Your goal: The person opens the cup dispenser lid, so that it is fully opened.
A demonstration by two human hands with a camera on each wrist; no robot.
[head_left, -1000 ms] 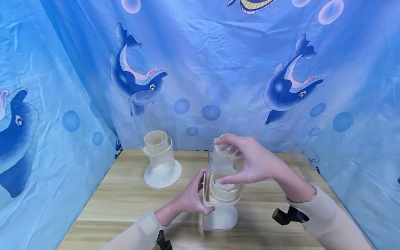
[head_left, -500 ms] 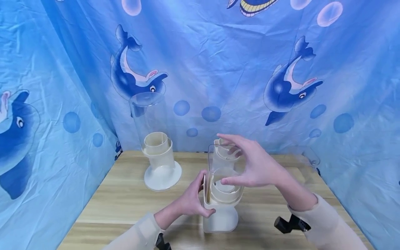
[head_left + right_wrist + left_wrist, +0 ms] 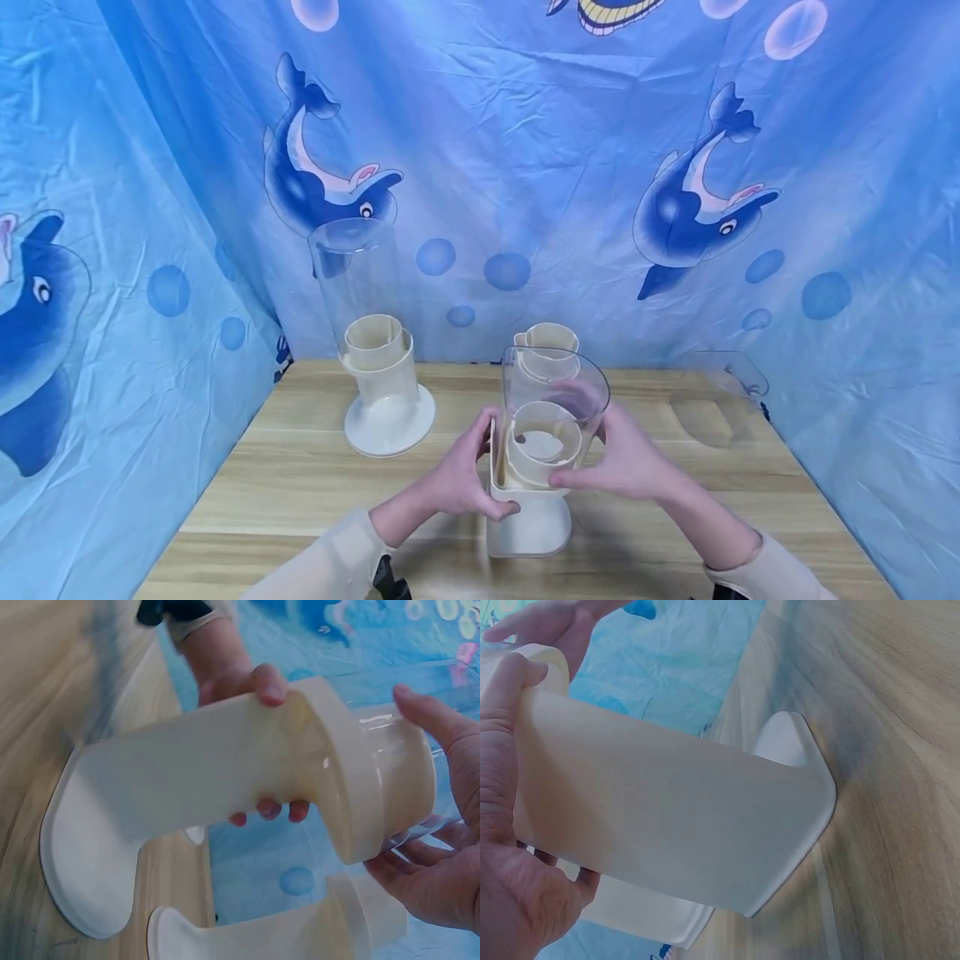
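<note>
A cream dispenser base [image 3: 525, 517] with a clear tube [image 3: 551, 400] on top is stood at the near middle of the wooden table [image 3: 300, 475]. Its left side is gripped by the left hand [image 3: 457, 483], thumb curled round the front of the collar. The right side is cupped by the right hand [image 3: 630, 458], fingers wrapped on the tube. A second dispenser [image 3: 378, 367] is parked far left, well apart.

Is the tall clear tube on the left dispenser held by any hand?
No, the clear tube stands untouched; both the left hand and right hand hold the near dispenser.
</note>
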